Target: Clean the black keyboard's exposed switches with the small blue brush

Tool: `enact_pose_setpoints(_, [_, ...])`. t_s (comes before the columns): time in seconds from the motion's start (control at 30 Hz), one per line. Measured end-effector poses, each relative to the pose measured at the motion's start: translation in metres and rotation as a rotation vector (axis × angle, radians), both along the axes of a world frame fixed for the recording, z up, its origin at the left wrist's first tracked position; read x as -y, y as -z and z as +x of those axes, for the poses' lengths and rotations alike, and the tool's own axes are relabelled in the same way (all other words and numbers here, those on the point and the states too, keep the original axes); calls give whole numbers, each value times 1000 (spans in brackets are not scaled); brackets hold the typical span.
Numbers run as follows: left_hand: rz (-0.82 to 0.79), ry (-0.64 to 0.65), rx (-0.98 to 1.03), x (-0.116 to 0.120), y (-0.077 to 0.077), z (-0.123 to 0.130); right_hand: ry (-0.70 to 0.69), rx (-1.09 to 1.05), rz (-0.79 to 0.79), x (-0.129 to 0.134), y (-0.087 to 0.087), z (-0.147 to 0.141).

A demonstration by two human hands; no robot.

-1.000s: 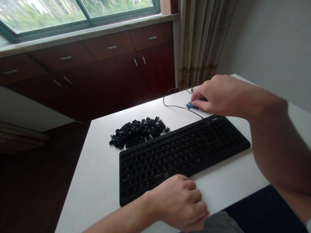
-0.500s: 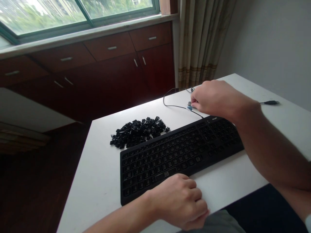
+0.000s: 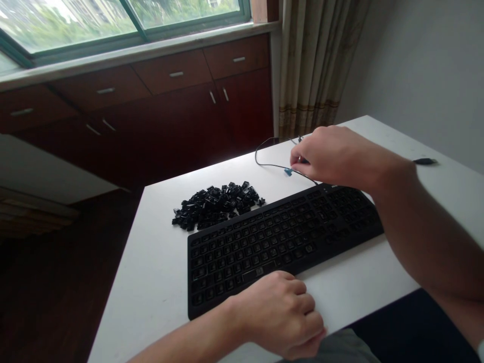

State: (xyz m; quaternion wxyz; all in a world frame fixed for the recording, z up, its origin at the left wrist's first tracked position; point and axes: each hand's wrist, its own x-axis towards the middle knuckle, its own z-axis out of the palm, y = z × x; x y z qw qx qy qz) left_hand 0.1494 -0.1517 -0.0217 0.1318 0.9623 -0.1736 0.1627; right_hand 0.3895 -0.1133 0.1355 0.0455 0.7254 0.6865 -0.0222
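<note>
The left hand [image 3: 282,315] curls closed, fingertips hidden, at the near edge of the keyboard [image 3: 260,247], which both arms partly cover, with keycaps [image 3: 217,205] heaped beyond, while the right hand [image 3: 336,154] pinches a mostly hidden dark piece [image 3: 303,160] near an indistinct blue bit [image 3: 288,172].

Green-framed window [image 3: 79,22] above red-brown cabinets [image 3: 170,121], patterned curtain [image 3: 310,65], grey wall [image 3: 423,75].

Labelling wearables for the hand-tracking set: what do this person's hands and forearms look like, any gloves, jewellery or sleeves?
Left hand and right hand: both bare, no gloves, rings, watch or markings visible. Visible forearms uncovered. A pale patch at the lower right edge may be a sleeve; too cropped to tell.
</note>
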Motion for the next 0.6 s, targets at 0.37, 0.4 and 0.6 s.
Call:
enact_pose_setpoints(0.37, [-12,-8,15,0,-1,1,-42,-18,-140,8,3,-3])
enact_pose_setpoints(0.4, [-9,-3,12,0,-1,1,-45,-17,-102,9,2,-2])
enact_pose_setpoints(0.6, [31,4,-25,0,1,0,-148,-221,-312,9,4,12])
